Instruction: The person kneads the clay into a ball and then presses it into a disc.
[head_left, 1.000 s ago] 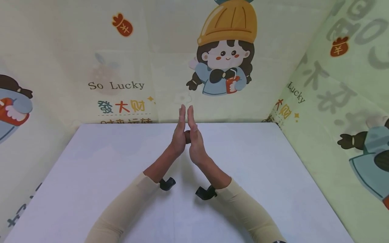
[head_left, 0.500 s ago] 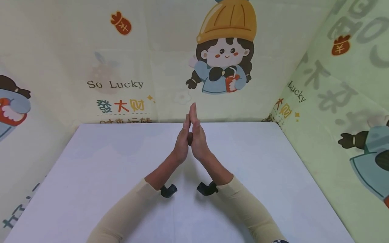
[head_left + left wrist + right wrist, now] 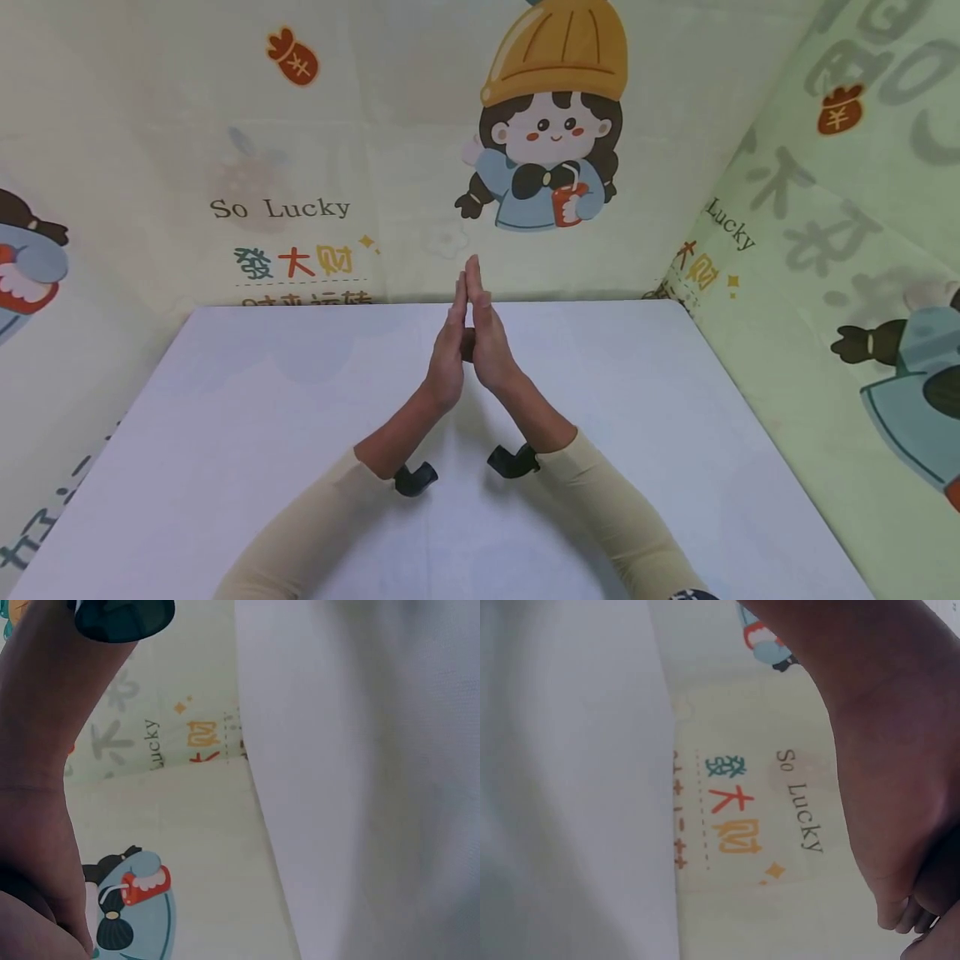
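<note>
Pressed between my two palms is a small dark brown rounded thing (image 3: 468, 345); most of it is hidden and its kind does not show. My left hand (image 3: 447, 358) stands upright with straight fingers, its palm turned to the right hand. Facing it, my right hand (image 3: 492, 350) also has straight fingers, its tips slightly higher than the left ones. The fingertips of both hands come together above the dark thing. In the left wrist view part of the dark thing (image 3: 22, 894) shows beside the palm, and in the right wrist view the dark thing (image 3: 939, 876) is in shadow.
A white table (image 3: 247, 400) lies under both forearms. Behind it hangs a pale printed cloth (image 3: 420, 150), which also covers the sides. Black curved pieces, a left one (image 3: 416, 479) and a right one (image 3: 513, 461), stick out at the wrists.
The fingertips were apart a second ago and have come together. My right hand has shifted up against the left, which dropped slightly. Over the last half second the hands have hardly moved.
</note>
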Tool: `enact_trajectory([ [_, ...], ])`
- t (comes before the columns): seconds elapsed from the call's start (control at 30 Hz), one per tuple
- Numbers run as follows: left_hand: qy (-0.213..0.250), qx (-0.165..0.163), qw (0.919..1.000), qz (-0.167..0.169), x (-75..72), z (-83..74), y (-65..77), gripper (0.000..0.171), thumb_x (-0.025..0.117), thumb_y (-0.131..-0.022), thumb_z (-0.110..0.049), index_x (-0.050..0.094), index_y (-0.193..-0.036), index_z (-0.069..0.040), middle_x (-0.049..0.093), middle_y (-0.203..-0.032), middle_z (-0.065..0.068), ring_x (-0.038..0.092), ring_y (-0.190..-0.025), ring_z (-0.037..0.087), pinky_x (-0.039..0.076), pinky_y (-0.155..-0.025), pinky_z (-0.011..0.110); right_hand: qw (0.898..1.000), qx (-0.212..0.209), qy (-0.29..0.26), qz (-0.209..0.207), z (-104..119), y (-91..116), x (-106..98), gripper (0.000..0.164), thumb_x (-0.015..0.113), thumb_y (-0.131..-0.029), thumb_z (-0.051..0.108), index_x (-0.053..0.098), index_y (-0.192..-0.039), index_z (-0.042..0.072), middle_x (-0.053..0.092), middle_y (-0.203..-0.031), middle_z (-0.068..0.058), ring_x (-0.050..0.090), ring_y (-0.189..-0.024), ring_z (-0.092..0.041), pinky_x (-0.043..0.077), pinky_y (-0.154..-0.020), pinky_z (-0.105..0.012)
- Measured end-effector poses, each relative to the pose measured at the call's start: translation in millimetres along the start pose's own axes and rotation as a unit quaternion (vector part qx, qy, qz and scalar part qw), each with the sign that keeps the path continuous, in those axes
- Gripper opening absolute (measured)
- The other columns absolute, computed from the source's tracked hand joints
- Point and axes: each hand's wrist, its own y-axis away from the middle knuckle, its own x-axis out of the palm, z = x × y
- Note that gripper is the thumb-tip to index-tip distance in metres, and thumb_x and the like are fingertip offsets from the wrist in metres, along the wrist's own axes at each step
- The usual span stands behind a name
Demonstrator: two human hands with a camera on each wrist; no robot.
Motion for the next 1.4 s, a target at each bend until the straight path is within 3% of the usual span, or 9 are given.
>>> enact_trajectory([
  [0.13, 0.002, 0.010, 0.9999, -0.007, 0.8, -1.7, 1.7, 0.062, 0.012, -0.113, -0.034, 0.004, -0.169, -0.008, 0.001, -0.177, 0.002, 0.006, -0.159, 0.014, 0.017, -0.121, 0.047, 1.000, 0.018, -0.009, 0.000, 0, 1, 0, 0.101, 0.014, -0.101, 0.079, -0.003, -0.167, 0.004, -0.006, -0.176, 0.000, -0.002, -0.159, -0.012, 0.001, -0.126, -0.047],
  [0.43, 0.012, 0.035, 0.9990, -0.027, -0.4, -3.4, 2.6, 0.065, 0.012, -0.111, -0.036, 0.002, -0.169, -0.008, -0.002, -0.177, 0.000, 0.014, -0.158, 0.020, 0.017, -0.122, 0.049, 0.999, 0.037, -0.031, -0.001, -6, 4, 4, 0.092, 0.014, -0.104, 0.074, 0.003, -0.169, 0.010, 0.000, -0.176, 0.005, 0.016, -0.157, -0.014, 0.026, -0.119, -0.047],
  [0.57, 0.015, 0.045, 0.9983, -0.033, -2.3, -7.0, -1.6, 0.066, 0.011, -0.110, -0.034, 0.001, -0.169, -0.008, -0.004, -0.177, 0.002, 0.006, -0.160, 0.019, 0.018, -0.121, 0.053, 0.999, 0.038, -0.035, -0.002, -7, 5, 5, 0.091, 0.015, -0.104, 0.075, 0.004, -0.169, 0.012, 0.008, -0.176, 0.001, 0.052, -0.104, -0.011, 0.040, -0.084, -0.032],
  [0.67, 0.012, 0.049, 0.9979, -0.040, -3.6, -11.5, -5.9, 0.065, 0.011, -0.109, -0.033, 0.000, -0.169, -0.008, -0.005, -0.177, 0.001, 0.005, -0.159, 0.015, 0.015, -0.123, 0.052, 0.999, 0.037, -0.037, -0.007, -7, 6, 7, 0.094, 0.016, -0.102, 0.077, 0.006, -0.169, 0.012, 0.025, -0.170, -0.007, 0.039, -0.071, -0.015, 0.035, -0.068, -0.030],
  [0.77, 0.008, 0.051, 0.9975, -0.049, -4.9, -15.9, -10.8, 0.065, 0.011, -0.110, -0.032, 0.000, -0.169, -0.007, -0.004, -0.177, -0.001, 0.001, -0.159, 0.009, 0.007, -0.126, 0.048, 0.998, 0.035, -0.042, -0.013, -6, 7, 10, 0.097, 0.016, -0.101, 0.079, 0.007, -0.169, 0.011, 0.062, -0.109, -0.012, 0.035, -0.060, -0.014, 0.033, -0.062, -0.028],
  [0.9, 0.008, 0.053, 0.9967, -0.060, -7.0, -20.1, -17.6, 0.065, 0.010, -0.110, -0.032, 0.001, -0.169, -0.006, -0.004, -0.177, 0.001, -0.004, -0.158, 0.006, 0.001, -0.126, 0.042, 0.999, 0.022, -0.038, -0.016, -4, 9, 13, 0.098, 0.016, -0.101, 0.079, 0.008, -0.169, 0.009, 0.032, -0.060, -0.005, 0.031, -0.056, -0.013, 0.031, -0.058, -0.028],
  [1.17, 0.008, 0.048, 0.9946, -0.091, -14.7, -23.6, -31.8, 0.065, 0.011, -0.110, -0.034, 0.003, -0.169, -0.008, -0.001, -0.177, -0.001, -0.002, -0.158, 0.005, 0.001, -0.125, 0.039, 0.999, 0.003, -0.038, -0.018, 1, 13, 17, 0.101, 0.017, -0.101, 0.079, 0.007, -0.168, 0.003, 0.039, -0.073, -0.014, 0.037, -0.072, -0.019, 0.035, -0.073, -0.029],
  [1.27, 0.011, 0.043, 0.9938, -0.101, -17.8, -24.0, -36.5, 0.065, 0.011, -0.110, -0.035, 0.004, -0.170, -0.009, 0.000, -0.177, -0.002, 0.000, -0.157, 0.004, 0.003, -0.125, 0.039, 0.999, 0.002, -0.042, -0.009, 3, 15, 17, 0.101, 0.015, -0.101, 0.079, 0.003, -0.168, 0.004, 0.058, -0.125, -0.022, 0.050, -0.114, -0.018, 0.038, -0.100, -0.033],
  [1.4, 0.010, 0.045, 0.9927, -0.111, -20.3, -23.8, -40.6, 0.065, 0.012, -0.111, -0.035, 0.006, -0.170, -0.009, 0.001, -0.177, 0.000, 0.000, -0.157, 0.004, 0.001, -0.125, 0.037, 0.999, 0.003, -0.037, 0.003, 5, 17, 16, 0.098, 0.014, -0.103, 0.076, 0.000, -0.168, 0.005, 0.021, -0.170, -0.020, 0.022, -0.153, -0.021, 0.020, -0.122, -0.049],
])
